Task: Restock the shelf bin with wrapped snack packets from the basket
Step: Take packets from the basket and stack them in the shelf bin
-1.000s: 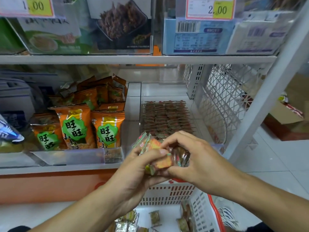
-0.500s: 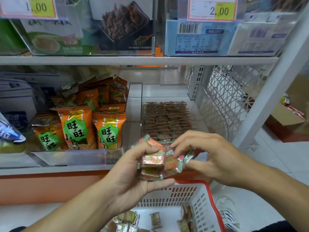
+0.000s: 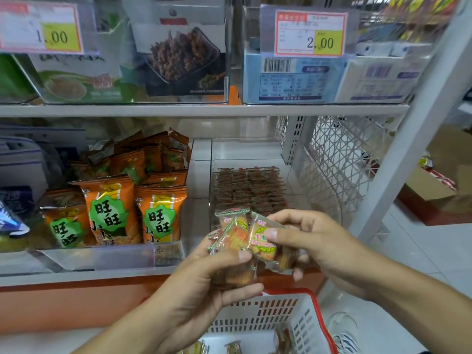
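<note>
Both the left hand (image 3: 204, 279) and right hand (image 3: 314, 241) pinch a bunch of snack packets (image 3: 245, 238) just before the bin (image 3: 296, 180), above the basket (image 3: 304, 325). Square the stack, then lower it flat behind the bin's front wall.

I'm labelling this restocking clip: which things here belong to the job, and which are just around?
Job:
snack packets, held by left hand and right hand
shelf bin
basket

Just around:
orange snack bags
price tags
cardboard box
</note>
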Available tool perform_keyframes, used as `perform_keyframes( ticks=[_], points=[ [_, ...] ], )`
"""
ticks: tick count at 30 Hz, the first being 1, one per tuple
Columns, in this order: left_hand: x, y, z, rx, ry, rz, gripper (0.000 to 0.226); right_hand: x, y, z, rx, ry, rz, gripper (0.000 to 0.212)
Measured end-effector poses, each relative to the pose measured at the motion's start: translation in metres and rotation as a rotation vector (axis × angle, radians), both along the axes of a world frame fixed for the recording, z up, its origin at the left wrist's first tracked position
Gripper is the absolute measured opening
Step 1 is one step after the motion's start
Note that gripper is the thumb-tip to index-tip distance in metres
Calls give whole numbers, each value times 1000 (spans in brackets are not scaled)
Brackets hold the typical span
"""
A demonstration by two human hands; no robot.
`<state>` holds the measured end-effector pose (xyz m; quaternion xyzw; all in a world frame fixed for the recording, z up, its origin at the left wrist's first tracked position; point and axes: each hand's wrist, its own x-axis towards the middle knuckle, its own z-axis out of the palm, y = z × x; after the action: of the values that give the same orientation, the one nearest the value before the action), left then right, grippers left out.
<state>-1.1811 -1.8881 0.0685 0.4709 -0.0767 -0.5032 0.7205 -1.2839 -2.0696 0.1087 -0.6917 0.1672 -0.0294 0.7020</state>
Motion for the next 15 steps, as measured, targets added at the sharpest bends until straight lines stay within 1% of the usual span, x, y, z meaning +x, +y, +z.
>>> perform_keyframes(
  ticks=[3, 6, 8, 10, 15],
  points=[
    [-1, 0, 1, -12, -30, -45, 53, 1, 2, 1, 29, 34, 23, 24],
    [-2, 1, -1, -24, -87, -95, 57, 1, 1, 3, 61, 76, 69, 27],
    [-1, 1, -2, -27, -127, -118, 58, 0, 0, 3, 66, 96, 101, 23],
    [0, 1, -3, -20, -166, -149, 60, -1, -1, 3, 72, 93, 121, 16],
    [3, 1, -4, -14, -200, -182, 59, -1, -6, 2, 114, 32, 96, 18]
  ],
)
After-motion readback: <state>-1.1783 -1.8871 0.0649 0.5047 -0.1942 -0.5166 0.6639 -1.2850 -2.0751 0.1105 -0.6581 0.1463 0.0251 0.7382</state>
